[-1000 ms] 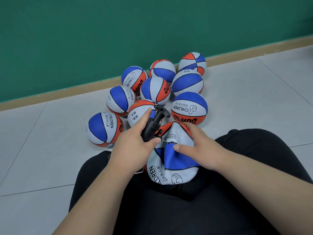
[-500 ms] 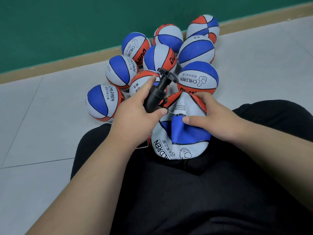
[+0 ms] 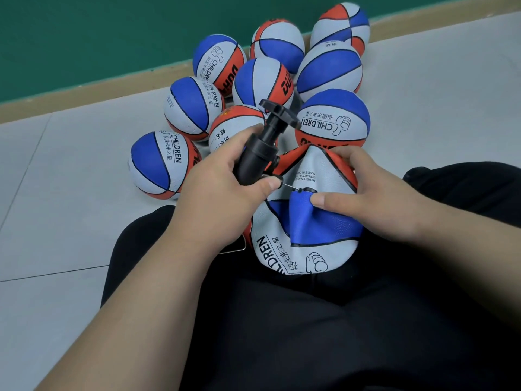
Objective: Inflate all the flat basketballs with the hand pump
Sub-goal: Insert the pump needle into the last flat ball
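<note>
A flat, crumpled basketball (image 3: 298, 244) in blue, grey and orange lies on my lap. My left hand (image 3: 222, 190) grips the black hand pump (image 3: 259, 153) by its barrel, with the T-handle pointing up and away. The pump's thin needle (image 3: 290, 187) reaches the ball's black valve (image 3: 308, 190). My right hand (image 3: 366, 193) holds the flat ball, thumb pressing the blue panel just beside the valve, fingers curled over the ball's far edge.
Several round basketballs (image 3: 332, 119) of the same colours crowd the grey tiled floor (image 3: 56, 221) ahead of my knees, reaching back to a tan skirting and green wall (image 3: 84, 38). My legs in black trousers (image 3: 310, 334) fill the lower view.
The view has dipped and closed in on my lap. The needle tip has come nearer to the valve under my right thumb. Both hands keep their hold.
</note>
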